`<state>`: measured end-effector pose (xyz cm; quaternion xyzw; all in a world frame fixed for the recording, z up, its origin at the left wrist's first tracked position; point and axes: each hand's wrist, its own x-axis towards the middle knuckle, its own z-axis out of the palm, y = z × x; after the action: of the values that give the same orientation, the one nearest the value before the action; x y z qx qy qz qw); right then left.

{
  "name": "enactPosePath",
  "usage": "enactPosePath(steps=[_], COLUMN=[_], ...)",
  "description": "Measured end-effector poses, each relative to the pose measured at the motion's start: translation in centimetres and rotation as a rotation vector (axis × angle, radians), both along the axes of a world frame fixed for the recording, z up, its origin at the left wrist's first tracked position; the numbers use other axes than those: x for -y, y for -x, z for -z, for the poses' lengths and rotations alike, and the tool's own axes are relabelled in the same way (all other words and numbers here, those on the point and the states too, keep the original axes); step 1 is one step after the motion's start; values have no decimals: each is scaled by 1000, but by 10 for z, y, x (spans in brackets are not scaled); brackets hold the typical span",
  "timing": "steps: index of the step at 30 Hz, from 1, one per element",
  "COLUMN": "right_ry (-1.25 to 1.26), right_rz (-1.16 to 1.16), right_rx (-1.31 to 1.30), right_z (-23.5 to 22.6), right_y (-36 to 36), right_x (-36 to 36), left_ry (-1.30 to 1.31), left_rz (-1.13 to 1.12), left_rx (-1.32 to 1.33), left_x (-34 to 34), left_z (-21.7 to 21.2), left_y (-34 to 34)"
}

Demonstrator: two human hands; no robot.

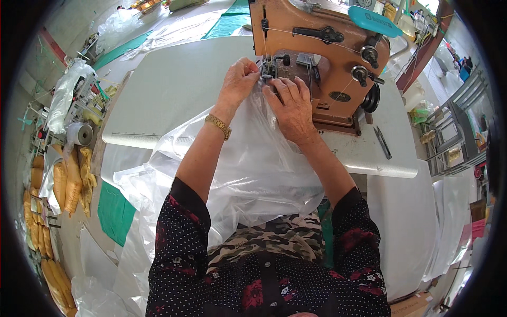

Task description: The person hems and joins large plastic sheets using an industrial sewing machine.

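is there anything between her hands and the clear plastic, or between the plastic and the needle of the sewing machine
Nothing visible does. The left hand pinches the clear plastic sheet at its top edge, and the right hand presses flat on it. The edge lies right at the needle area of the orange sewing machine, with no object between.

one orange-brown sewing machine, one clear plastic sheet and one pair of scissors on one pale surface; two hands, one gold wristwatch, one tape roll.
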<state>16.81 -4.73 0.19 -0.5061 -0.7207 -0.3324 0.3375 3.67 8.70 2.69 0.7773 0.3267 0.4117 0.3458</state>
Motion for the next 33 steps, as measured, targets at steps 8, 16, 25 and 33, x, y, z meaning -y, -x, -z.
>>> enactPosePath(steps=[8,16,25,33], right_ry=[-58,-32,-45,-99], right_rz=[-38,-92,-68,8], right_rx=[-56,-75,-85,-72], right_z=[8,8,7,10], right_y=[-5,-5,-3,-2], right_x=[-4,-1,-4,-13], left_ry=[46,157,172,176], left_rz=[-2,71,119,91], left_rx=[36,92,149,33], left_x=[0,1,-3,-14], left_z=[-1,-1,-2,-4], left_y=[-4,-3,-3,-4])
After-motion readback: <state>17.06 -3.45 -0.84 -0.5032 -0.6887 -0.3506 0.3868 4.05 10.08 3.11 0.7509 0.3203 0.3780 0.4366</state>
